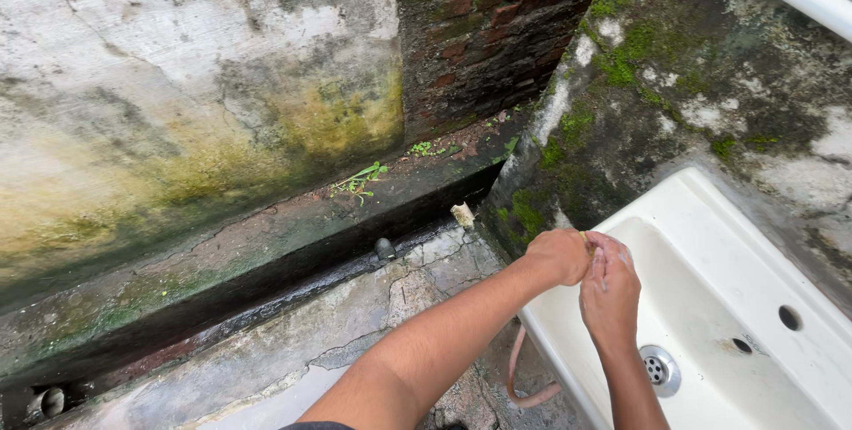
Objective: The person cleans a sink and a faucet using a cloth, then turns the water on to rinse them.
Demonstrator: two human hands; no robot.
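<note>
Left hand (559,257) fisted, right hand (609,288) open-fingered against it over the white sink (710,244); something small, yellowish, perhaps soap between them. Basin dry, rinsing undone.

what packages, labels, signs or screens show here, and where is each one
None in view: no package, label, sign or screen.
What shows instead: a white basin at lower right against a mossy wall.
The left hand and right hand meet over the basin's near edge, with something small and yellowish between them, too small to tell.
A pinkish hose hangs under the basin.
</note>
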